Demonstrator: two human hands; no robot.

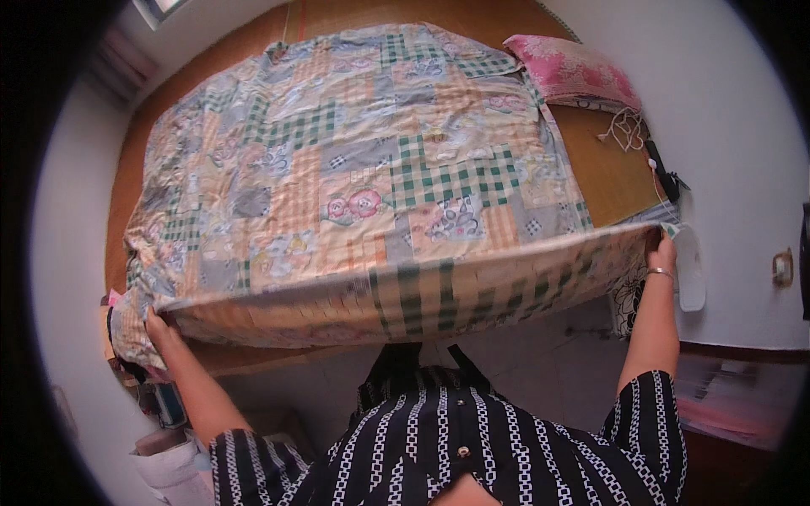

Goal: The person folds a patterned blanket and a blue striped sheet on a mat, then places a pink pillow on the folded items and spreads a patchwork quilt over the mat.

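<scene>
A patchwork-print quilt with green checks, orange checks and pink flowers lies spread over the bed. Its near edge is raised and stretched between my two hands, so the near part hangs down toward me. My left hand is closed on the near left part of that edge. On the far right end of the edge, my right hand grips a corner, with a bracelet on the wrist below. The quilt partly hides the fingers of both hands. Small wrinkles run across the surface, and the far right edge is folded over.
A pink patterned pillow lies at the bed's far right, beside a white cable. Brown matting shows around the quilt. White walls flank both sides. A white bin or bag stands at lower left, and a pinkish clear container at lower right.
</scene>
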